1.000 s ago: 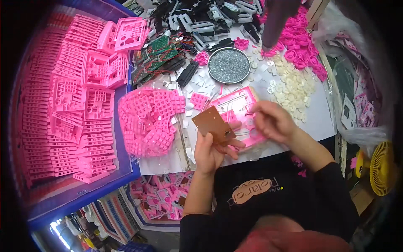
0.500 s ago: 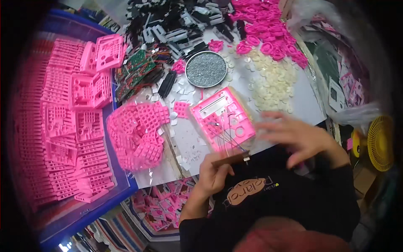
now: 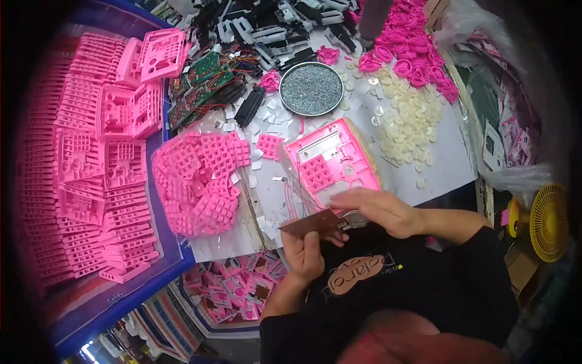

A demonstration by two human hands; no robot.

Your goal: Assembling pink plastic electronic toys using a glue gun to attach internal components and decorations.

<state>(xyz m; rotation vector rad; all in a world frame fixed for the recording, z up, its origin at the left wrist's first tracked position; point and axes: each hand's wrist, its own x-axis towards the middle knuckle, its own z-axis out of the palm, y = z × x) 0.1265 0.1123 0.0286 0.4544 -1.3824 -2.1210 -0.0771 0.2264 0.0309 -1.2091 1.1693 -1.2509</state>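
Note:
My left hand [image 3: 305,258] is closed on the edge of a brown circuit board [image 3: 312,224], held tilted above the table's front edge. Thin wires run up from the board. Flat and with fingers stretched out, my right hand [image 3: 385,212] is over the board's right end; whether it touches the board is hard to tell. Just beyond both hands lies a pink plastic housing [image 3: 364,167], with a square pink button pad [image 3: 316,174] set inside it and a silvery strip along its upper part.
A blue-rimmed crate [image 3: 173,242] of pink housings stands at left. Nearby lie a bag of pink button pads [image 3: 200,182], wired green boards [image 3: 209,79], a round tin of screws [image 3: 312,89], whitish discs [image 3: 409,118], pink rings [image 3: 418,51] and black parts [image 3: 260,30]. A yellow fan [image 3: 548,221] is at right.
My right hand has moved left and in over the board. The board has shifted slightly left, and its wires have swung off the housing's middle, showing the button pad.

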